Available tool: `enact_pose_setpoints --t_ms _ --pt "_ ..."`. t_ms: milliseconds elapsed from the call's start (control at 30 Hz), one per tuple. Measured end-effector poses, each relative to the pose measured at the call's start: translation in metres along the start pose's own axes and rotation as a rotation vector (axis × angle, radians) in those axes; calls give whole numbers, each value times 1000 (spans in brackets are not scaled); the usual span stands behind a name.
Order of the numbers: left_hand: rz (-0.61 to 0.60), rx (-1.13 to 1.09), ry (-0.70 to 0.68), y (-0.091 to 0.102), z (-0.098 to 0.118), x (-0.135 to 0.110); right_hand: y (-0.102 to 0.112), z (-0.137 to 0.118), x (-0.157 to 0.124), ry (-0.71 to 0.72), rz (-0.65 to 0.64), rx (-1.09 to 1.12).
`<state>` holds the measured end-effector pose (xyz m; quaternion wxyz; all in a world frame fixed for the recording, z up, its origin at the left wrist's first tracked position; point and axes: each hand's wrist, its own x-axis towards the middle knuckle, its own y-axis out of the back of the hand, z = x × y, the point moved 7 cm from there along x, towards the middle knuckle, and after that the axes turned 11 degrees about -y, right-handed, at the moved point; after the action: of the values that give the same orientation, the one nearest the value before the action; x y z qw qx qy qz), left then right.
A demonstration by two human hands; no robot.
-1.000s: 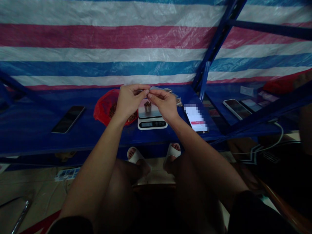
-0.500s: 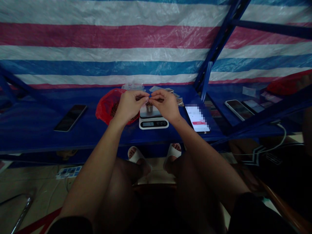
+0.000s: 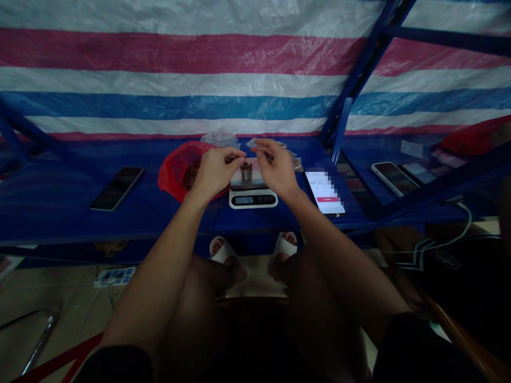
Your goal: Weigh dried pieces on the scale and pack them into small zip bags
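A small metal cup (image 3: 246, 174) heaped with brown bits stands on the plate of a white kitchen scale (image 3: 235, 201) with a lit display. Left of the cup, my left hand (image 3: 216, 171) has thumb and fingertips brought together beside its rim; whatever sits between them is too small to name. My right hand (image 3: 276, 167) hovers over the scale's right side, fingers loosely bent and apart, with nothing visible in them. Behind my left hand lies a red plastic bag (image 3: 170, 173), open, with brown pieces (image 3: 191, 174) inside.
Clear plastic bags (image 3: 219, 139) lie at the back, and filled small bags (image 3: 296, 162) behind my right hand. A lit phone (image 3: 326, 197) is at the right, a dark phone (image 3: 117, 189) at the left. A blue metal post (image 3: 341, 130) rises at right; another person sits beyond.
My right hand's fingers have drawn apart from my left hand and loosened, uncovering more of the cup. My left hand keeps its pinch. The view has shifted slightly.
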<state>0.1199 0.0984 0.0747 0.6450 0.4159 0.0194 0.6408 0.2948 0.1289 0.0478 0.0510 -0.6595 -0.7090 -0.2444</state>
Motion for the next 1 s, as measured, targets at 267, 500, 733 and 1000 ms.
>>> enact_pose_setpoints --t_ms 267,500,733,1000 --pt "-34 111 -49 -1 21 1 1 28 11 -81 5 188" --pt "-37 84 -68 -3 22 0 0 23 10 -69 8 215" --pt "-29 91 -58 -3 20 -1 -16 5 8 -8 -40 135" --pt "-18 77 -72 -1 15 -3 -39 7 5 -1 -98 133"
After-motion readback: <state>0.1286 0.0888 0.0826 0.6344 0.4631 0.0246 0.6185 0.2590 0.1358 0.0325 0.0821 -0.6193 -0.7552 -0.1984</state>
